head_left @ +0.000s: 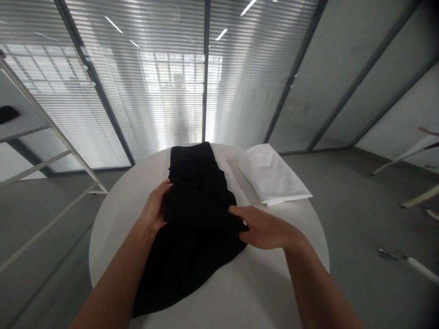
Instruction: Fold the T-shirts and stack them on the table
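Note:
A black garment (195,214) lies lengthwise across the middle of a round white table (260,278), partly folded, with its near end spread toward me. My left hand (156,208) grips the garment's left edge, fingers curled around the fold. My right hand (260,226) pinches its right edge, fingertips tucked into the cloth. A folded white cloth (272,176) rests on the table's far right, apart from both hands.
A white metal shelf frame (41,151) stands at the left, with a dark item on its upper shelf. Glass walls with blinds (206,77) rise behind the table. White furniture legs (408,160) and a thin white object (408,262) are on the grey floor at right.

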Tool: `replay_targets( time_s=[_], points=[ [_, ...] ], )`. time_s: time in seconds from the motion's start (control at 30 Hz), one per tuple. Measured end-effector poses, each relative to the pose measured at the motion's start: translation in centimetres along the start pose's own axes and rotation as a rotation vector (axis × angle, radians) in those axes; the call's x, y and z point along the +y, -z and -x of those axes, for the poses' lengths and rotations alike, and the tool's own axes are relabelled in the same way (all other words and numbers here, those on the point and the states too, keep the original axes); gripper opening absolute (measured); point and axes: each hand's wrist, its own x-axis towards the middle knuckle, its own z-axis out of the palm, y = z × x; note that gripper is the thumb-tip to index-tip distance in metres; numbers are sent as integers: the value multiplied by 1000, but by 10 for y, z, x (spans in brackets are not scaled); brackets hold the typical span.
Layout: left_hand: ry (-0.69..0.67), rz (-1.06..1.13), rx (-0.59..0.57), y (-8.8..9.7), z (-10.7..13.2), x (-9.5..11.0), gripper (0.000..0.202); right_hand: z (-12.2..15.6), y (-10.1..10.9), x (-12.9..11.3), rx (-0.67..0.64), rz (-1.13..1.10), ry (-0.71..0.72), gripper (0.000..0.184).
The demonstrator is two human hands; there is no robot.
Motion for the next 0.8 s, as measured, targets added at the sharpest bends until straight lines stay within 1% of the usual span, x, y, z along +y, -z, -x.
replay_targets(
  time_s=[0.07,0.13,0.17,0.23,0.27,0.33,0.37,0.43,0.53,0.63,0.7,0.8],
  points=[
    [-11,-32,-9,-2,2,-1,27,6,6,-3,-101,-107,73,25],
    [-13,-56,-9,-5,6,-2,39,11,10,-3,-214,-185,122,31],
    [-14,-72,-21,-5,8,-2,45,12,11,-2,-278,-210,125,33],
    [-9,-125,-77,-5,11,0,54,13,11,1,-399,-251,87,33],
    [9,-163,-118,-4,13,1,53,13,10,2,-445,-272,55,32],
    [68,-255,-196,-2,15,4,44,12,8,5,-504,-326,-2,28],
    [102,-307,-220,-1,16,5,38,12,8,5,-527,-360,-18,26],
    [139,-410,-230,0,19,8,29,11,7,7,-553,-412,-27,23],
    [125,-532,-189,-6,27,12,20,8,6,8,-551,-411,-20,16],
    [92,-588,-95,-10,39,14,15,4,3,9,-575,-360,-12,10],
    [88,-595,-15,-9,50,13,13,1,-2,8,-611,-303,4,6],
    [86,-671,62,1,68,9,11,-5,-9,5,-685,-222,46,7]
  ],
)
